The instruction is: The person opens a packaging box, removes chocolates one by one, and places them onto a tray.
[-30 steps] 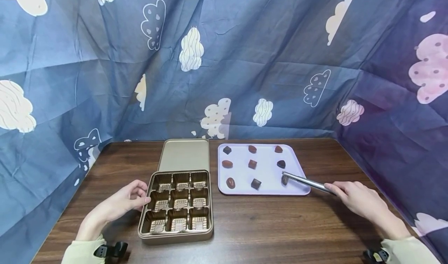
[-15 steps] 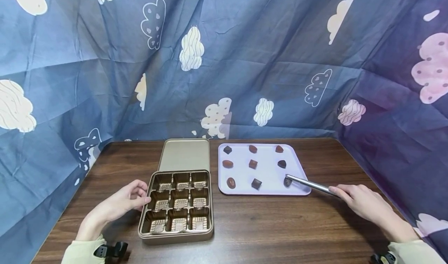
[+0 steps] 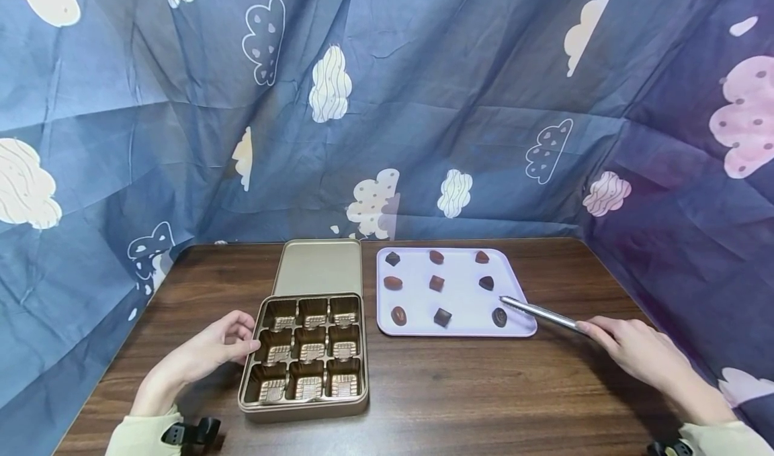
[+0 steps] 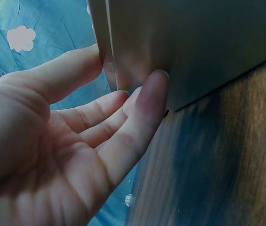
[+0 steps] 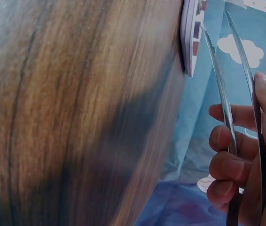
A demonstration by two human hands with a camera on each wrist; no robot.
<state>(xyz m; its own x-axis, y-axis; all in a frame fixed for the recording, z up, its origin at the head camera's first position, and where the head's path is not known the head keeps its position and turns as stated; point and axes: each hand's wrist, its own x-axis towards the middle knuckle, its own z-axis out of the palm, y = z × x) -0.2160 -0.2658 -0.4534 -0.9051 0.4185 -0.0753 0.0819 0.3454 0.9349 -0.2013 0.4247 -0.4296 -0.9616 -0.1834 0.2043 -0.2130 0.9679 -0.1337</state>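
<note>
My left hand (image 3: pixel 211 345) rests at the left side of a gold tin (image 3: pixel 302 412), its thumb on the rim. In the left wrist view, a fingertip presses against the tin wall (image 4: pixel 203 47). The tin holds a bronze compartment insert (image 3: pixel 310 335) with no chocolates in it. On the right, my right hand (image 3: pixel 635 352) holds metal tongs (image 3: pixel 544 314), their tips apart with nothing between them in the right wrist view. These tips are over the lilac tray (image 3: pixel 465 328), just above an oval dark chocolate (image 3: pixel 499 317) and below a dark rounded-triangle chocolate (image 3: pixel 486 283).
Several brown and dark chocolates lie spaced in rows on the tray, among them a square one (image 3: pixel 443 317) and an oval one (image 3: pixel 398 315). Behind the tin lies its lid (image 3: pixel 320 268). A cloud-patterned cloth (image 3: pixel 411 140) stands around the wooden table (image 3: pixel 459 395).
My right hand has moved right with the tongs, whose tips have come off the oval dark chocolate. That chocolate has shifted slightly right on the tray. The left hand has stayed put.
</note>
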